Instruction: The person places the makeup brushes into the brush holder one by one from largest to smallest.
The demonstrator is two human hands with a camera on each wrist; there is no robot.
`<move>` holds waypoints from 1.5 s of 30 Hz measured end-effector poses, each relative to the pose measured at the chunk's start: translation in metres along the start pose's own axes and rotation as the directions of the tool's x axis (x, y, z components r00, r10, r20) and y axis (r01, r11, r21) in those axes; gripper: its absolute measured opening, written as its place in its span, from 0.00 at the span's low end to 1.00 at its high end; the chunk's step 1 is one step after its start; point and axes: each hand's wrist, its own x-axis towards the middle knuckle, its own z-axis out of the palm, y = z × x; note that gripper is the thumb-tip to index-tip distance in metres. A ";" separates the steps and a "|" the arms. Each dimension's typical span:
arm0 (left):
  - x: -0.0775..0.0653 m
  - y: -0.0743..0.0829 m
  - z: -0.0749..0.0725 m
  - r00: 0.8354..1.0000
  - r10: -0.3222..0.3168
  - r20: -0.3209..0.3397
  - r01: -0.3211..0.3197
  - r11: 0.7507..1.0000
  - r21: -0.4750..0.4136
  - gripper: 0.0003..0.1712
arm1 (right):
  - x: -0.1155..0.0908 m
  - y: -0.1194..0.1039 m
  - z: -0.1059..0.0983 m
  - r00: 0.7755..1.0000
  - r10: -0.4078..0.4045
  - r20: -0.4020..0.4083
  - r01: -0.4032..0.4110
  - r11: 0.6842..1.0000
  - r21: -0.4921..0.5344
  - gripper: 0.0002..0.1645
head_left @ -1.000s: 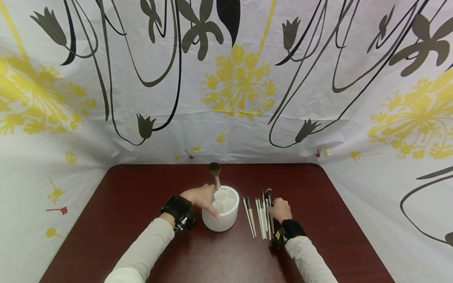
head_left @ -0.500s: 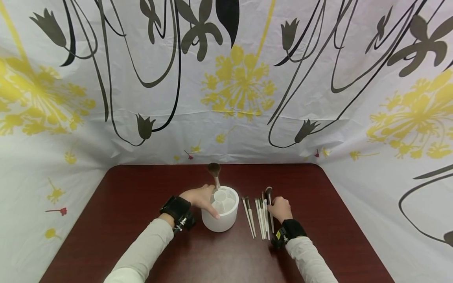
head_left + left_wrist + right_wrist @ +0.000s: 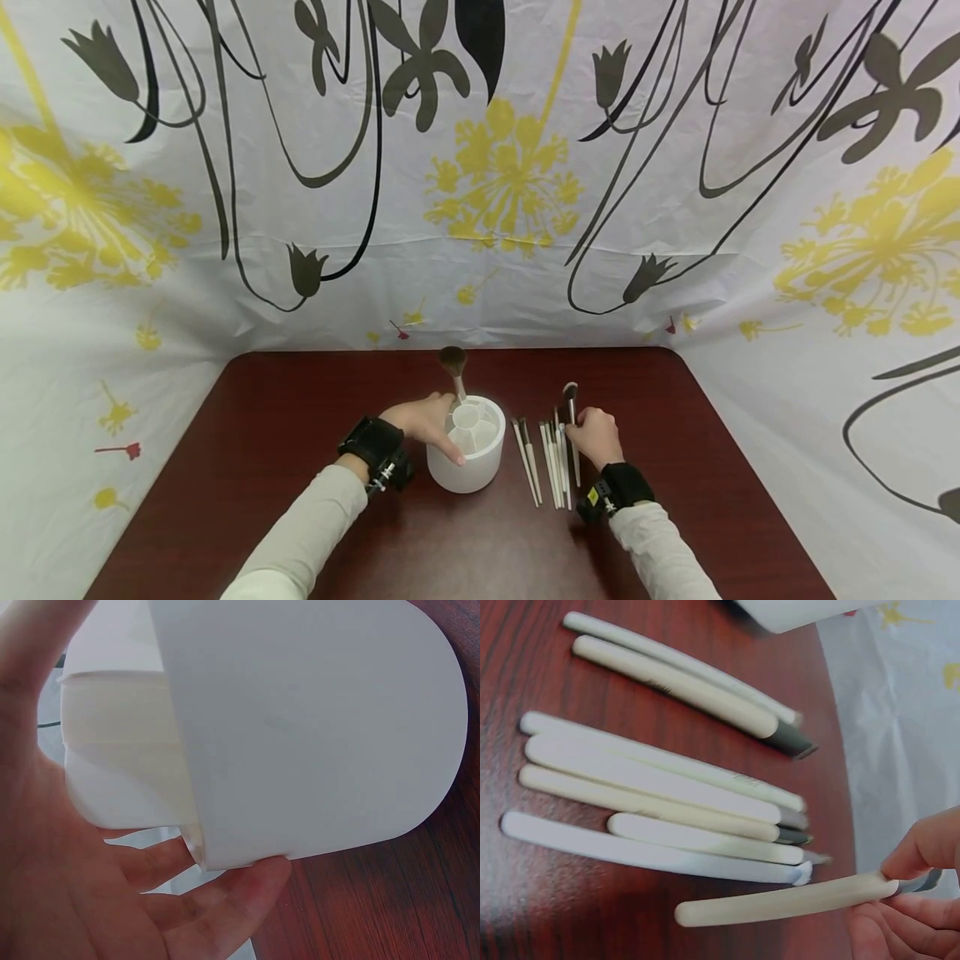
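My left hand grips the rim of a round white brush holder, thumb on the near side and fingers round the far side. The left wrist view shows fingertips against the holder's smooth wall. A large fluffy makeup brush stands bristles up in a back compartment. My right hand pinches another makeup brush near its ferrule, between thumb and fingers. That brush has a pale handle, and its dark, light-tipped head points away from me. Its handle end overlaps the table in the right wrist view.
Several slim brushes lie side by side between the holder and my right hand. Two more brushes lie just left of them. The dark red table ends at a patterned white sheet behind.
My right hand has drawn its brush slightly up and away from the row of brushes, with the head now farther forward. The left hand stays on the holder.
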 end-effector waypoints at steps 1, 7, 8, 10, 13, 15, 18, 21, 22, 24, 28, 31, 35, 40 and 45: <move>0.000 0.000 0.000 1.000 0.001 -0.001 -0.001 1.000 0.001 0.57 | 0.000 -0.001 0.000 1.000 -0.009 -0.013 0.009 1.000 0.000 0.10; 0.001 -0.001 0.001 1.000 0.000 -0.011 0.000 1.000 0.002 0.57 | 0.000 -0.008 -0.006 0.998 -0.038 -0.059 0.039 0.999 0.010 0.11; 0.000 -0.001 0.001 1.000 0.000 -0.013 0.000 1.000 0.003 0.57 | 0.000 -0.009 -0.007 0.997 -0.042 -0.061 0.043 0.999 0.016 0.10; 0.000 -0.001 0.001 1.000 0.003 -0.018 -0.003 1.000 0.006 0.57 | -0.001 -0.011 -0.010 0.996 -0.052 -0.067 0.054 0.998 0.025 0.10; 0.001 -0.001 0.001 1.000 0.006 -0.023 -0.005 1.000 0.013 0.56 | -0.002 -0.014 -0.014 0.996 -0.062 -0.068 0.065 0.997 0.046 0.09; 0.001 -0.001 0.001 1.000 0.004 -0.025 -0.004 1.000 0.014 0.56 | -0.002 -0.016 -0.015 0.995 -0.065 -0.069 0.068 0.996 0.051 0.09; 0.001 -0.001 0.002 1.000 0.001 -0.027 -0.001 1.000 0.013 0.56 | -0.002 -0.019 -0.018 0.995 -0.066 -0.075 0.071 0.996 0.054 0.09; 0.001 0.000 0.002 1.000 0.000 -0.031 0.000 1.000 0.017 0.56 | -0.003 -0.023 -0.020 0.994 -0.068 -0.081 0.073 0.995 0.062 0.09; 0.001 0.000 0.001 1.000 -0.001 -0.031 0.001 1.000 0.018 0.56 | -0.003 -0.024 -0.021 0.994 -0.072 -0.085 0.077 0.995 0.065 0.09; 0.001 0.000 0.001 1.000 -0.001 -0.030 0.001 1.000 0.018 0.56 | -0.003 -0.028 -0.023 0.992 -0.085 -0.091 0.091 0.993 0.069 0.09; 0.000 0.000 0.001 1.000 0.001 -0.028 0.000 1.000 0.019 0.56 | -0.003 -0.034 -0.026 0.989 -0.101 -0.103 0.110 0.991 0.080 0.08; 0.000 0.000 0.001 1.000 0.000 -0.028 0.001 1.000 0.022 0.56 | -0.004 -0.038 -0.028 0.988 -0.106 -0.109 0.117 0.988 0.103 0.08; 0.000 0.000 0.001 1.000 -0.001 -0.026 0.002 1.000 0.022 0.56 | -0.005 -0.045 -0.031 0.984 -0.122 -0.131 0.139 0.981 0.136 0.08; 0.002 -0.001 0.002 1.000 0.006 -0.029 -0.005 1.000 0.028 0.56 | -0.007 -0.054 -0.037 0.975 -0.161 -0.152 0.187 0.967 0.175 0.07; 0.002 -0.002 0.003 1.000 0.002 -0.030 -0.001 1.000 0.029 0.56 | -0.009 -0.063 -0.042 0.972 -0.187 -0.140 0.213 0.955 0.205 0.07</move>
